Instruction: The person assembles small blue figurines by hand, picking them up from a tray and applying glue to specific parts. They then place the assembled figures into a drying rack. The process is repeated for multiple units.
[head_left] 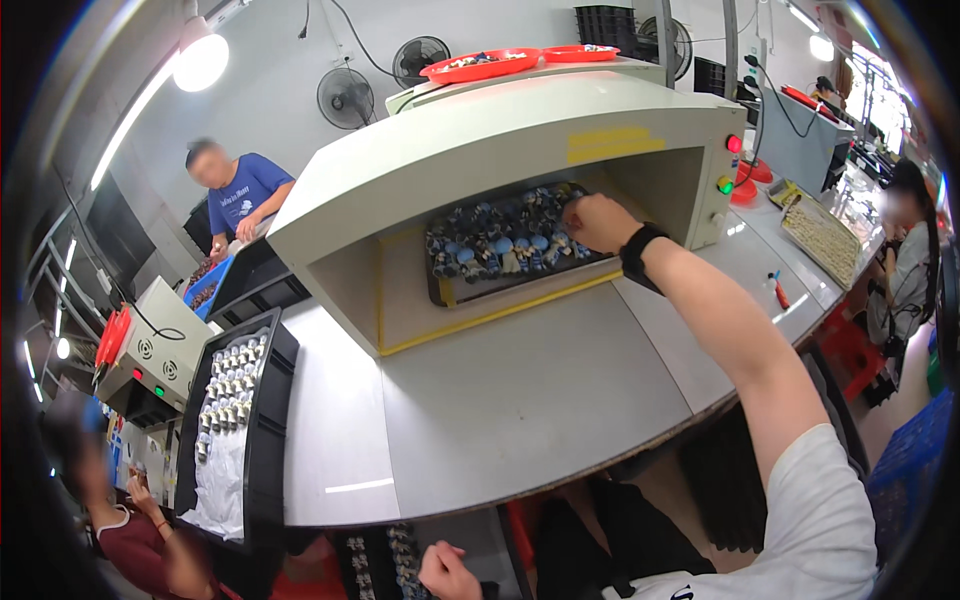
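Note:
My right hand [600, 222] reaches into the wide opening of a cream metal box machine [480, 150]. Its fingers are closed and point down at the right end of a dark tray [440, 288]; what they pinch is hidden. Small figurines [508, 250] in blue, white and black crowd that tray. Low at the front edge, below the tabletop, my left hand [447, 572] is closed with its fingers curled; anything inside it cannot be seen. Beside it is a black tray holding rows of similar small figurines [403, 560].
A long black crate [270, 400] with rows of figurines on white sheeting stands left on the grey table [500, 400]. Red trays [480, 67] rest on the machine. A red-handled tool [779, 290] and a tray of pale pieces [822, 238] lie right. Other people work around.

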